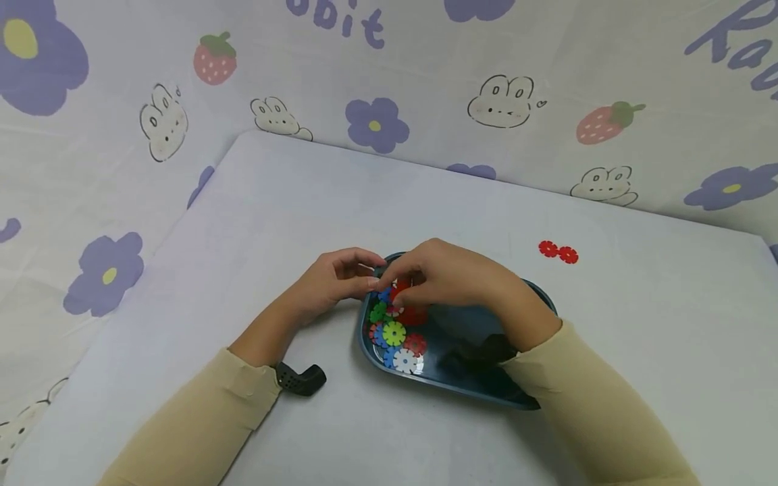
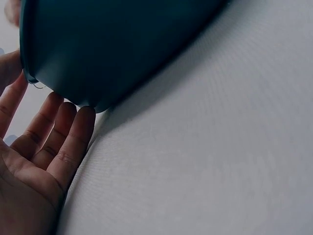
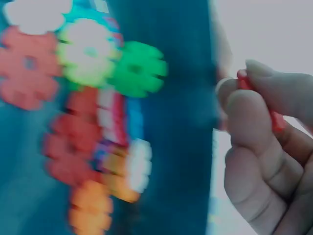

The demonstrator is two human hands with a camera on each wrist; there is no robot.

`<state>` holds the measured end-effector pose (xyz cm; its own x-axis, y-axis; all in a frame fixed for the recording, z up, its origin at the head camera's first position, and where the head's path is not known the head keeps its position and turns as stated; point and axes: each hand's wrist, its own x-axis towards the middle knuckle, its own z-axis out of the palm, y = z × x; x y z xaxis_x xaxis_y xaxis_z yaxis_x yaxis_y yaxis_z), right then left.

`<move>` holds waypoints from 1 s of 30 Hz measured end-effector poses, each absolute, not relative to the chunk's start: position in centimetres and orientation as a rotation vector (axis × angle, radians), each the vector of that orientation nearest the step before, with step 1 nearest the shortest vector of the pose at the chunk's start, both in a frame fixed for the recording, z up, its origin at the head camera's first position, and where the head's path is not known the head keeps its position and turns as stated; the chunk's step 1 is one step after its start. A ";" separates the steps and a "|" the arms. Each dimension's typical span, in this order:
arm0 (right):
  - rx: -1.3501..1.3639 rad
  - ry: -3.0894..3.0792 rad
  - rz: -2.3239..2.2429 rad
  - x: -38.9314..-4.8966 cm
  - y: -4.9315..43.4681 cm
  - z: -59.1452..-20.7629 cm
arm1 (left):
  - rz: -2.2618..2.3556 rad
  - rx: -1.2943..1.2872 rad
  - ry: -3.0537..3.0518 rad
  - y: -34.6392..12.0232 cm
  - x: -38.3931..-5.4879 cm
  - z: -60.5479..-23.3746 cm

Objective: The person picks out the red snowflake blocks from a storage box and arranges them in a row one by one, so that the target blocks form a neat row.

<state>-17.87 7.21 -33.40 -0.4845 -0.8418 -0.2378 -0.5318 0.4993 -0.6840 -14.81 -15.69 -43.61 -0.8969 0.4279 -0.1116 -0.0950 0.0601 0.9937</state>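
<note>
A dark teal tray point(image 1: 450, 388) holds several notched flower-shaped plastic discs, crowded at its left end. Among them are a yellow-green disc point(image 1: 394, 333), a white disc point(image 1: 405, 361) and a green disc point(image 3: 138, 68). My left hand point(image 1: 331, 280) grips the tray's far left corner, thumb at the rim and fingers against the outer wall. Over that same end, my right hand point(image 1: 458, 277) pinches a small red disc point(image 3: 278, 121) between thumb and fingers, seen edge-on in the right wrist view. My fingers hide most of this disc.
Two joined red discs point(image 1: 558, 252) lie on the white table point(image 1: 340, 432) beyond the tray's right side. A patterned cloth point(image 1: 419, 88) hangs behind the table. A black angled device point(image 1: 302, 380) sticks out at the left cuff.
</note>
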 end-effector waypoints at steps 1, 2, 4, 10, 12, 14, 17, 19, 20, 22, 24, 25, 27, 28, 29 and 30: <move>-1.112 2.212 -0.749 -17.8 7.6 -33.1 | 1.891 0.330 1.968 -15.6 -14.8 -43.6; -1.099 2.237 -0.767 -17.6 8.1 -32.7 | 1.886 0.325 1.969 -15.5 -14.8 -43.7; -1.069 2.291 -0.797 -17.3 9.0 -32.0 | 1.876 0.317 1.975 -15.4 -14.7 -43.7; -1.007 2.442 -0.814 -16.3 11.4 -30.5 | 1.866 0.298 1.981 -15.2 -14.5 -43.7; -1.001 2.467 -0.822 -16.2 11.9 -30.1 | 1.868 0.294 1.987 -15.2 -14.4 -43.7; -0.997 2.485 -0.828 -16.1 12.3 -29.7 | 1.873 0.291 1.996 -15.2 -14.3 -43.6; -0.940 2.494 -0.859 -16.1 13.0 -29.1 | 1.875 0.288 2.005 -15.2 -14.2 -43.6; -0.887 2.511 -0.874 -16.2 13.7 -28.7 | 1.883 0.288 2.004 -15.2 -14.3 -43.5; -0.856 2.520 -0.886 -16.3 14.2 -28.5 | 1.888 0.290 1.999 -15.2 -14.3 -43.6; -0.798 2.548 -0.910 -16.5 15.3 -28.3 | 1.899 0.291 1.990 -15.1 -14.3 -43.6; -0.734 2.575 -0.942 -17.0 16.6 -28.2 | 1.905 0.290 1.984 -15.0 -14.3 -43.6; -0.703 2.589 -0.962 -17.2 17.4 -28.2 | 1.903 0.290 1.985 -15.0 -14.3 -43.6; -0.639 2.621 -0.991 -17.9 18.9 -28.5 | 1.898 0.285 1.986 -15.0 -14.3 -43.6; -0.596 2.636 -1.006 -18.2 19.7 -28.6 | 1.896 0.284 1.986 -14.9 -14.4 -43.6; -0.559 2.653 -1.026 -18.6 20.5 -28.8 | 1.895 0.287 1.987 -15.0 -14.4 -43.6; -0.519 2.669 -1.044 -19.0 21.3 -29.1 | 1.892 0.288 1.989 -15.0 -14.4 -43.6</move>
